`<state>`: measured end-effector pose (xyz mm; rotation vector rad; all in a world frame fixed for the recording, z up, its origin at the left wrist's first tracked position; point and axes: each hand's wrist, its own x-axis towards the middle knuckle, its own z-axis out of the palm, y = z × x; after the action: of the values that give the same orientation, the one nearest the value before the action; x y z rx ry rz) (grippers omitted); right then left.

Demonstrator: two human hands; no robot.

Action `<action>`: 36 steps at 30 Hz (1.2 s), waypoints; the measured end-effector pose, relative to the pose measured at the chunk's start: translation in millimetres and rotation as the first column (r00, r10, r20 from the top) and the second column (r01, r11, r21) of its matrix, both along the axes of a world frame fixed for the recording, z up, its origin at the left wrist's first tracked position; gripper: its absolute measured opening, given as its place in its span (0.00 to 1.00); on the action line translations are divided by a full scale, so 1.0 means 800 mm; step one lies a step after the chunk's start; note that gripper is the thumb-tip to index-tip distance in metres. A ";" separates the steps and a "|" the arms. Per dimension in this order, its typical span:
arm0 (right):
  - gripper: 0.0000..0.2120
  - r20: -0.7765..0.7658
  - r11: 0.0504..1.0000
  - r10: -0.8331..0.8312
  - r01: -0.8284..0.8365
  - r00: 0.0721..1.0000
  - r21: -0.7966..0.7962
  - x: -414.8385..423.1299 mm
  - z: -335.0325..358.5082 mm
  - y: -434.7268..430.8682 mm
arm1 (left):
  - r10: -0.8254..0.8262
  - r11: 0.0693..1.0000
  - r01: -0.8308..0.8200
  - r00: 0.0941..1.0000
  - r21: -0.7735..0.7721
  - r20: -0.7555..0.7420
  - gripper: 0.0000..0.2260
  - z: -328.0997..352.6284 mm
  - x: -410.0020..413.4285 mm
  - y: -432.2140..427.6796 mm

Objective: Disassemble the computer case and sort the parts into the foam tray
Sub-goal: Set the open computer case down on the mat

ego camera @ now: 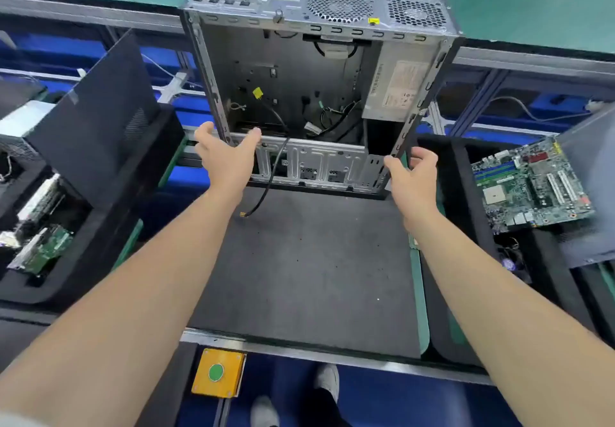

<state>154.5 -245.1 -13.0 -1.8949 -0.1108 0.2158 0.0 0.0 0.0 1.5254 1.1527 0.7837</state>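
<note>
1. The computer case [299,77] sits at the far edge of the grey mat [299,260], open side towards us and rear panel farthest away. The power supply [396,90] is inside on the right, and a black cable [266,187] hangs out over the near edge.
2. We judge the step in hand to be taking the case by its two near corners to shift or turn it, so the power supply and loose wires can be reached.
3. To do this well, we take both side walls evenly, keep our fingers off the sharp sheet-metal edges, and watch that the hanging cable does not snag on the mat.
4. Our left hand [226,157] is spread wide at the near left corner, thumb and fingers straddling the left wall. It holds nothing that we can see.
5. Our right hand [412,174] is half curled at the near right corner, thumb on the inner side of the wall and fingers outside. We cannot tell whether it actually clamps the wall.
6. A circuit board [532,187] already lies in the foam tray [446,200] on the right, and a black panel [96,120] leans in the left tray.
</note>
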 end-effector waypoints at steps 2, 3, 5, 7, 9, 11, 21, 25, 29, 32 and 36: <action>0.36 -0.057 1.000 0.026 -0.027 0.998 -0.015 0.018 -0.004 0.003 | -0.016 0.999 0.018 0.998 -0.043 0.058 0.40 0.000 0.013 0.010; 0.37 -0.086 0.998 0.056 -0.058 0.995 -0.015 0.027 -0.008 0.003 | -0.016 0.998 0.021 0.997 -0.061 0.071 0.39 -0.003 0.019 0.016; 0.35 -0.117 0.994 0.110 -0.112 0.987 -0.005 0.036 -0.015 0.009 | 0.016 0.998 -0.010 0.996 -0.069 0.091 0.33 -0.007 0.032 0.024; 0.29 -0.090 0.990 0.132 -0.136 0.987 -0.038 0.044 -0.025 0.017 | 0.081 0.996 -0.077 0.993 -0.042 0.090 0.29 -0.013 0.043 0.034; 0.22 -0.041 0.993 0.108 -0.110 0.993 -0.053 0.050 -0.031 0.025 | 0.122 0.992 -0.120 0.989 -0.027 0.079 0.23 -0.020 0.051 0.043; 0.21 0.003 0.996 0.065 -0.065 0.998 -0.062 0.055 -0.036 0.033 | 0.154 0.987 -0.156 0.986 0.037 0.063 0.18 -0.029 0.055 0.051; 0.07 0.090 0.994 -0.082 0.087 0.993 -0.058 0.056 -0.039 0.049 | 0.205 0.965 -0.200 0.979 0.168 -0.010 0.10 -0.045 0.058 0.055; 0.05 0.104 0.996 -0.072 0.078 0.992 -0.049 0.045 -0.034 0.042 | 0.204 0.958 -0.192 0.978 0.213 -0.038 0.10 -0.051 0.045 0.057; 0.06 0.125 0.993 -0.069 0.081 0.990 -0.087 0.025 -0.029 0.025 | 0.226 0.942 -0.180 0.964 0.282 -0.140 0.21 -0.044 0.021 0.045; 0.11 0.150 0.990 -0.071 0.087 0.986 -0.108 0.010 -0.018 0.011 | 0.229 0.926 -0.150 0.953 0.347 -0.199 0.22 -0.031 0.001 0.034; 0.13 0.165 0.985 -0.063 0.088 0.984 -0.151 -0.015 0.007 -0.008 | 0.203 0.900 -0.075 0.944 0.429 -0.260 0.20 -0.013 -0.031 0.021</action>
<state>142.5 -251.6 -7.0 -2.0691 -0.1325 0.0207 -24.7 16.6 -10.6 1.9834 1.3945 0.9636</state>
